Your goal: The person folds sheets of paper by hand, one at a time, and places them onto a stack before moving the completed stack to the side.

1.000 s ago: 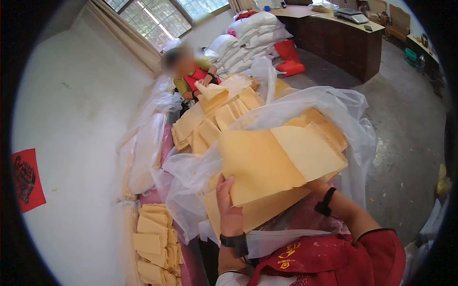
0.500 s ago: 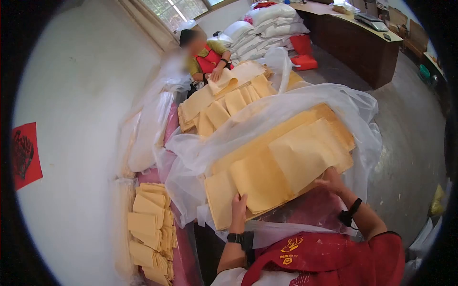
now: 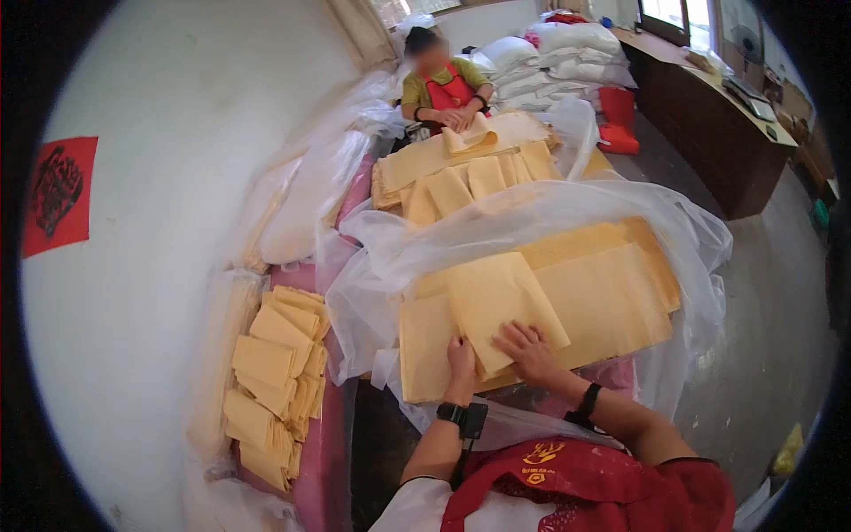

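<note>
A thin, pale yellow sheet [image 3: 503,306] lies folded over on a stack of larger sheets [image 3: 603,297]. My left hand [image 3: 461,362] pinches its near left edge, thumb on top; the other fingers are partly hidden. On the near part of the same folded sheet, my right hand [image 3: 529,353] rests palm down with fingers spread. Translucent plastic sheeting [image 3: 532,206] surrounds the stack.
Across the table a co-worker [image 3: 448,93] in a red apron has both hands on another folded sheet [image 3: 470,136]. Folded bundles [image 3: 266,359] are piled at the left on a pink surface. White sacks [image 3: 567,62] and a dark counter [image 3: 700,115] stand behind.
The right part of the sheet has been folded over to the left. My right hand has moved left from the stack's right side onto the fold. The camera view has shifted.
</note>
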Motion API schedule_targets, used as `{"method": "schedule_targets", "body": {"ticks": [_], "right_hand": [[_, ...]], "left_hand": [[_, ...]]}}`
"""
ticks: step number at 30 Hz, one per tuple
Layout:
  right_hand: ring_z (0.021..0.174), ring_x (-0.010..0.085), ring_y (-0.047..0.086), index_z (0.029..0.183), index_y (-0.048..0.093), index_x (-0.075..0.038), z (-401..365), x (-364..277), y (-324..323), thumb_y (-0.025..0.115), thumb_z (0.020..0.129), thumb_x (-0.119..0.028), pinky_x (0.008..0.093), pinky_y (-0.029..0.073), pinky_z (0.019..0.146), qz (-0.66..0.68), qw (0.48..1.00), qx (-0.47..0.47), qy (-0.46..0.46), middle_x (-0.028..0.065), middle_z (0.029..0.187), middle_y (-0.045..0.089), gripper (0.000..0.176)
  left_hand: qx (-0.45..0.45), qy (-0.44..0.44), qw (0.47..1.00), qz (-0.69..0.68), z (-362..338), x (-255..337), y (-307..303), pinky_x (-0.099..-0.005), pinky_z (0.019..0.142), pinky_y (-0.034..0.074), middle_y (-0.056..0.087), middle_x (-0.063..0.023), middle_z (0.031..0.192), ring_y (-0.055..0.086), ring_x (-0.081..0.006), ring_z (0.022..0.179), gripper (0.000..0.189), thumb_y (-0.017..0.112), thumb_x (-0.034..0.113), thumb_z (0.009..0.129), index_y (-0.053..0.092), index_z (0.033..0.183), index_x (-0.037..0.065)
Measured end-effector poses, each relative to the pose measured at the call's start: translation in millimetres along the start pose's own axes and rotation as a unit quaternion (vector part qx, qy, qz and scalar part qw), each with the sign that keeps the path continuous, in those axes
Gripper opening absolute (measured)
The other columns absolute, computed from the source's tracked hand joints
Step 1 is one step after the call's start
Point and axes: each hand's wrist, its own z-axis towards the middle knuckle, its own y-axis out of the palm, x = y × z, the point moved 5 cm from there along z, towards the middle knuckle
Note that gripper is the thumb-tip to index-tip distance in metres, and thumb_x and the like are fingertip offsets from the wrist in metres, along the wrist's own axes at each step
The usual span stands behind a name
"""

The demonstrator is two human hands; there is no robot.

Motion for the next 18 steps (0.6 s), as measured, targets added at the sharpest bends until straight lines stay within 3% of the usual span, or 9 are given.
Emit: {"method": "schedule_targets", "body": {"ticks": [3,5,6,8,9,11,14,16,18], "right_hand": [[0.137,0.0308,0.030,0.140,0.042,-0.022,-4,-5,27,0.058,0.081,-0.017,0.0506,0.018,0.112,-0.013,0.999,-0.027,-0.017,0.0128,0.147,0.035,0.062],[0.138,0.0309,0.029,0.140,0.041,-0.022,-3,-5,30,0.057,0.082,-0.020,0.0502,0.016,0.112,-0.032,0.999,-0.012,-0.038,0.0128,0.147,0.034,0.060],[0.139,0.0309,0.027,0.141,0.041,-0.022,-4,-5,31,0.056,0.084,-0.022,0.0502,0.015,0.113,-0.040,0.998,-0.018,-0.033,0.0127,0.148,0.033,0.059],[0.139,0.0309,0.025,0.141,0.040,-0.022,-6,-5,33,0.055,0.085,-0.024,0.0502,0.014,0.113,-0.051,0.998,-0.026,-0.026,0.0127,0.149,0.032,0.058],[0.140,0.0308,0.025,0.140,0.042,-0.021,-5,-5,34,0.056,0.085,-0.030,0.0504,0.015,0.113,-0.065,0.997,-0.034,-0.033,0.0128,0.149,0.032,0.058],[0.140,0.0307,0.025,0.139,0.043,-0.021,-5,-5,30,0.057,0.084,-0.036,0.0507,0.016,0.112,-0.086,0.995,-0.038,-0.040,0.0129,0.148,0.033,0.059],[0.139,0.0310,0.027,0.137,0.047,-0.019,-2,-9,20,0.056,0.085,-0.048,0.0499,0.018,0.112,-0.078,0.994,-0.066,-0.047,0.0137,0.146,0.037,0.060],[0.138,0.0327,0.028,0.136,0.048,-0.017,-2,-11,24,0.055,0.084,-0.056,0.0494,0.020,0.111,0.090,0.978,-0.168,-0.090,0.0152,0.143,0.041,0.065],[0.137,0.0337,0.029,0.136,0.048,-0.017,9,5,35,0.052,0.087,-0.056,0.0484,0.020,0.111,0.159,0.957,-0.243,-0.027,0.0162,0.142,0.041,0.062]], "left_hand": [[-0.033,-0.013,0.999,-0.025,6,-7,-7,-0.0310,0.068,0.047,0.061,-0.0083,0.084,0.057,-0.0162,0.076,0.017,0.052,0.014,0.093,0.057,0.091,-0.001],[0.074,0.113,0.989,0.057,3,12,-13,-0.0351,0.083,0.049,0.064,-0.0163,0.103,0.061,-0.0249,0.095,0.024,0.052,0.015,0.093,0.058,0.110,-0.002],[0.076,0.112,0.989,0.057,-1,27,-11,-0.0351,0.083,0.049,0.064,-0.0163,0.103,0.061,-0.0249,0.095,0.024,0.052,0.015,0.093,0.058,0.110,-0.002],[-0.054,0.123,0.981,0.141,-11,61,4,-0.0360,0.090,0.047,0.062,-0.0191,0.112,0.060,-0.0279,0.105,0.036,0.054,0.012,0.090,0.054,0.124,0.003],[-0.055,0.122,0.981,0.138,-8,60,2,-0.0360,0.090,0.047,0.062,-0.0191,0.112,0.060,-0.0279,0.105,0.036,0.054,0.012,0.090,0.054,0.124,0.003],[-0.103,0.227,0.916,0.314,-1,66,12,-0.0345,0.089,0.047,0.062,-0.0198,0.111,0.061,-0.0264,0.103,0.042,0.057,0.010,0.086,0.054,0.128,0.008],[-0.113,0.159,0.924,0.329,12,44,6,-0.0345,0.088,0.047,0.063,-0.0215,0.111,0.061,-0.0285,0.104,0.045,0.059,0.009,0.082,0.055,0.127,0.008],[-0.097,0.132,0.928,0.334,-6,51,4,-0.0354,0.088,0.047,0.062,-0.0224,0.111,0.061,-0.0298,0.104,0.045,0.059,0.008,0.082,0.056,0.126,0.008],[-0.083,0.092,0.930,0.347,-27,45,-1,-0.0362,0.088,0.048,0.062,-0.0232,0.112,0.061,-0.0312,0.104,0.044,0.059,0.006,0.081,0.056,0.125,0.008]]}}
